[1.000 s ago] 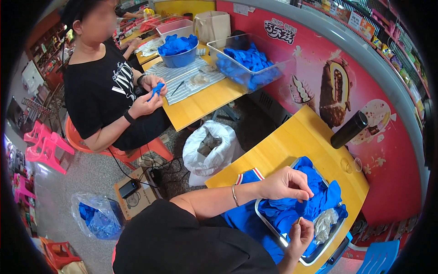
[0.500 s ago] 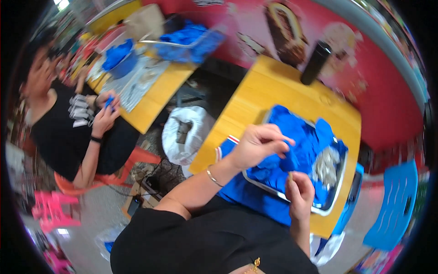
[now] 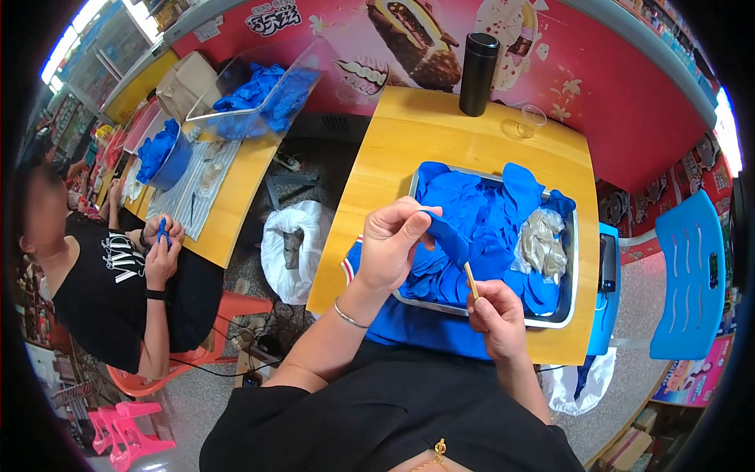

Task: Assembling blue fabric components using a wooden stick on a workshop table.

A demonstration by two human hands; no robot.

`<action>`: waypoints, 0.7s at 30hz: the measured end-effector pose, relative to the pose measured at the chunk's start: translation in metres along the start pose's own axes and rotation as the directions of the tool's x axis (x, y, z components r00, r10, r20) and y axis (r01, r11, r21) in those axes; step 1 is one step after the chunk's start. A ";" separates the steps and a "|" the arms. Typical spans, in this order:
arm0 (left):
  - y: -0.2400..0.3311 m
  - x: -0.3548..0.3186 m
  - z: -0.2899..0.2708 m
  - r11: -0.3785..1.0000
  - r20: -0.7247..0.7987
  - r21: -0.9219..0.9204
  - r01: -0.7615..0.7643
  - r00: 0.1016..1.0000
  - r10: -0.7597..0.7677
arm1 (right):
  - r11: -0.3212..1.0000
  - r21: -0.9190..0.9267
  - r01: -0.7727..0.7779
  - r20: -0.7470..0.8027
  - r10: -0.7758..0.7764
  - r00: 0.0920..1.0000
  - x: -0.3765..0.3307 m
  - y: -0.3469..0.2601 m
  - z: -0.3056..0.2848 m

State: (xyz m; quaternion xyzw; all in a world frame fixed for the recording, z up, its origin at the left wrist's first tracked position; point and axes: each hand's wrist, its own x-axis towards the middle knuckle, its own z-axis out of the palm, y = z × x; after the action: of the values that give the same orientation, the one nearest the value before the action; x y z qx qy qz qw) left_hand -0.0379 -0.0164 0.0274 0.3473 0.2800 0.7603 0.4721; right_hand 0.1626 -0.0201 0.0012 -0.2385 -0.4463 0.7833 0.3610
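**Blue piece pinched over the tray, stick in your other hand**

Your left hand point(image 3: 391, 245) is up above the near-left corner of the metal tray point(image 3: 568, 315), thumb and fingers closed on a small blue piece point(image 3: 450, 238) that hangs from the pinch toward the right. Just below it, your right hand point(image 3: 495, 318) has its fingers closed around a thin wooden stick point(image 3: 470, 280), which points up and touches the lower edge of the blue piece.

Under both hands the tray is heaped with more blue pieces point(image 3: 472, 208), and a crumpled clear bag point(image 3: 543, 240) lies at its right side. A blue cloth point(image 3: 417, 334) hangs over the near edge of the yellow table point(image 3: 440, 134) under the tray. At the far edge stand a black flask point(image 3: 478, 63) and a clear cup point(image 3: 532, 119), well clear of your hands. A blue chair point(image 3: 688, 275) sits to your right, a white bag point(image 3: 287, 248) on the floor to your left. Further left, another person point(image 3: 110, 267) at a second table point(image 3: 228, 212) handles a blue piece too.
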 end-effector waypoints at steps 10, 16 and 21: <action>0.006 0.005 -0.002 0.909 0.019 0.414 0.048 0.998 -0.061 | 0.473 -0.831 0.292 0.079 -0.420 0.904 0.013 -0.028 -0.004; 0.008 0.017 -0.001 0.842 0.193 0.532 0.095 0.954 -0.230 | 0.148 -0.923 0.355 0.263 -0.430 0.864 0.019 -0.043 0.003; 0.002 0.022 -0.008 0.864 0.248 0.407 0.297 0.874 -0.417 | 0.043 -0.916 0.399 0.355 -0.376 0.856 0.019 -0.043 0.001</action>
State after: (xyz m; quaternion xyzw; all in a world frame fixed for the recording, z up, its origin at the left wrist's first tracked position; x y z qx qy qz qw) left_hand -0.0525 0.0025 0.0299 0.4893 0.3908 0.5262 0.5754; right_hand 0.1656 0.0089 0.0379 -0.2758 -0.8889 0.1861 0.3149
